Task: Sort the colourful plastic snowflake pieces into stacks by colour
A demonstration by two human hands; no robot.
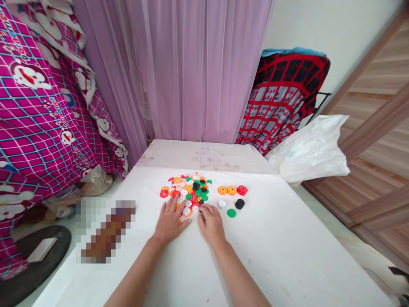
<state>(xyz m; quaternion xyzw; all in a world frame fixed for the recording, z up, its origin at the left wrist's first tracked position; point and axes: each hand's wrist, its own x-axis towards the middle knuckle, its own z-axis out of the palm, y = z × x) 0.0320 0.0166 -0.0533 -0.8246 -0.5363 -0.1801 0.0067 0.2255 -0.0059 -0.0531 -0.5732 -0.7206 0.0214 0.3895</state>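
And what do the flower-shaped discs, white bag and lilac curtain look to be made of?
Flower-shaped discs: probably moulded plastic, fairly smooth, judging by solid colours and notched edges. White bag: likely thin plastic film, slightly shiny, given its crinkles. Lilac curtain: matte fabric, given its hanging folds; fibre unclear.

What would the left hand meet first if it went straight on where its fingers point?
The left hand would probably meet the mixed pile of coloured discs first; the hand lies at its near edge, though contact is unclear.

One disc heap [188, 188] (too jumbled to count), two orange stacks [222, 190] [231, 190], one red stack [242, 190], one white [221, 204], one black [239, 204], one green [231, 213].
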